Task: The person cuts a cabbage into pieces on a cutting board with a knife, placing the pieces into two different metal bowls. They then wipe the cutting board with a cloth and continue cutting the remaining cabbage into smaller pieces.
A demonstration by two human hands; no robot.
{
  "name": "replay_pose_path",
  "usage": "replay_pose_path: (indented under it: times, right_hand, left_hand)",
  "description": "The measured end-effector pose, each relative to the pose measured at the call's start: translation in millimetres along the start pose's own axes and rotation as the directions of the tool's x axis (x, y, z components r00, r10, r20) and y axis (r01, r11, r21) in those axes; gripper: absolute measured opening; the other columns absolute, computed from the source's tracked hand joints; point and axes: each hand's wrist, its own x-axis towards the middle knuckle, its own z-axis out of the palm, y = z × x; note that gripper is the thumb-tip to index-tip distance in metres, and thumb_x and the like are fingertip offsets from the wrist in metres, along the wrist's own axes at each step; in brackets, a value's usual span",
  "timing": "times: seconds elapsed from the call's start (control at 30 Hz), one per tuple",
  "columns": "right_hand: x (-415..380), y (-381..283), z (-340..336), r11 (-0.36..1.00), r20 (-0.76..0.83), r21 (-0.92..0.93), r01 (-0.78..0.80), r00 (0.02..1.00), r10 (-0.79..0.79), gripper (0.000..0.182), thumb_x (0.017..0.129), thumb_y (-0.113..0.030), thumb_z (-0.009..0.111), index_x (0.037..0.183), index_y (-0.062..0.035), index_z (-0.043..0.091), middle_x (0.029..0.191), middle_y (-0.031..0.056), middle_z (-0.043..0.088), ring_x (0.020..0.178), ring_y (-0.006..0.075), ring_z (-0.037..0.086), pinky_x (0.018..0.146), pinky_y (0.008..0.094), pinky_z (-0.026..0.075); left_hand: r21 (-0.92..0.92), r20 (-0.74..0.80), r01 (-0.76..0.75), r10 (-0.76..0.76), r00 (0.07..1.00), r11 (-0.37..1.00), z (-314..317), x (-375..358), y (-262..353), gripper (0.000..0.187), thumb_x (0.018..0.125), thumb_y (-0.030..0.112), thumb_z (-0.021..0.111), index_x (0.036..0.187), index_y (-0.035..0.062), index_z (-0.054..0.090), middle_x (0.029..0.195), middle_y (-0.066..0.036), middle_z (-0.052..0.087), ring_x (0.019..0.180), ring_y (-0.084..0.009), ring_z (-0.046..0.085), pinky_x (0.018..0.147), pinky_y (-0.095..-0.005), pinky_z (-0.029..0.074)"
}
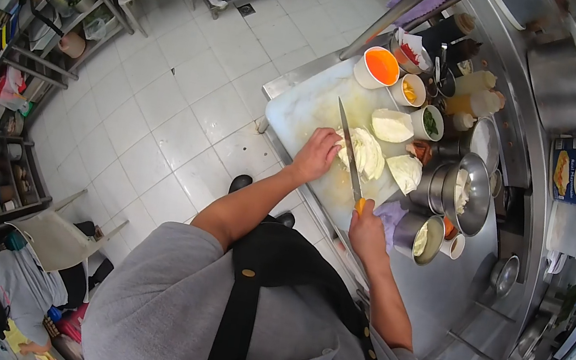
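Observation:
My right hand (368, 233) is wrapped round the yellow handle of a long knife (350, 144), whose blade lies across a pale cabbage piece (364, 156) on the white cutting board (298, 114). Against the left side of that cabbage rest the bent fingers of my left hand (318, 155), pressing on it. Two more cabbage wedges sit to the right on the board, one farther up (392, 125) and one lower (404, 173). Shredded bits lie by the blade.
Tubs with orange (381, 67), yellow (409, 90) and green contents (429, 123) line the board's far right. Steel bowls (475, 197), a steel pot (406, 235) and sauce bottles (474, 102) stand beyond. Another person (26, 286) is at the lower left, near a chair (59, 239).

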Motion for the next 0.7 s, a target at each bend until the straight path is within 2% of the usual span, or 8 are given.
replay_pose_path:
  times: [0.2, 0.43, 0.5, 0.6, 0.7]
  right_hand:
    - [21.6, -2.1, 11.0, 0.999, 0.049, -0.037, -0.014, 0.999, 0.015, 0.028, 0.096, -0.016, 0.052, 0.111, 0.0012, 0.036, 0.073, 0.0296, 0.064, 0.07, 0.0491, 0.065, 0.064, 0.0567, 0.052]
    - [31.2, 0.1, 25.3, 1.0, 0.033, -0.004, -0.015, 0.999, 0.015, 0.028, 0.095, -0.015, 0.052, 0.11, 0.0031, 0.036, 0.071, 0.0307, 0.063, 0.068, 0.0499, 0.064, 0.062, 0.0576, 0.051]
    - [44.8, 4.3, 44.2, 0.999, 0.031, -0.01, -0.04, 0.999, 0.04, 0.028, 0.096, -0.016, 0.051, 0.11, 0.0026, 0.036, 0.072, 0.0309, 0.063, 0.069, 0.0497, 0.064, 0.062, 0.0576, 0.051]
    - [68.4, 22.3, 86.2, 0.999, -0.03, 0.014, 0.031, 0.999, -0.031, 0.028, 0.096, -0.017, 0.051, 0.111, 0.0013, 0.036, 0.074, 0.0317, 0.063, 0.071, 0.0506, 0.064, 0.065, 0.0581, 0.051]
    - [59.5, 15.2, 65.6, 0.996, -0.036, 0.086, -0.011, 0.999, 0.015, 0.027, 0.095, -0.018, 0.053, 0.111, -0.0021, 0.038, 0.075, 0.0315, 0.063, 0.072, 0.0507, 0.064, 0.066, 0.0589, 0.051]
  left_hand:
    - [0.015, -0.002, -0.015, 0.015, 1.0, 1.0, -0.3, 1.0, 2.9, 0.024, 0.09, 0.007, 0.063, 0.111, -0.0029, 0.056, 0.112, -0.021, 0.055, 0.105, -0.0394, 0.053, 0.092, -0.043, 0.045]
    - [0.035, -0.018, -0.024, 0.024, 1.0, 0.999, 1.3, 1.7, 3.0, 0.023, 0.087, 0.006, 0.065, 0.107, -0.0022, 0.054, 0.108, -0.019, 0.056, 0.102, -0.0383, 0.053, 0.091, -0.0435, 0.046]
    - [0.053, 0.008, -0.047, 0.047, 0.999, 0.997, 0.8, 1.1, 1.6, 0.024, 0.087, 0.006, 0.065, 0.106, -0.0021, 0.055, 0.107, -0.019, 0.056, 0.101, -0.0383, 0.053, 0.09, -0.0437, 0.046]
    - [0.083, 0.04, -0.085, 0.082, 0.996, 0.993, 1.9, 2.3, 1.3, 0.024, 0.086, 0.006, 0.065, 0.106, -0.0016, 0.055, 0.105, -0.019, 0.057, 0.1, -0.0384, 0.054, 0.09, -0.0444, 0.046]
    - [0.093, 0.063, -0.083, 0.078, 0.995, 0.992, 5.3, 4.5, -0.8, 0.023, 0.086, 0.005, 0.064, 0.107, -0.0015, 0.056, 0.106, -0.02, 0.057, 0.101, -0.0391, 0.054, 0.09, -0.045, 0.046]
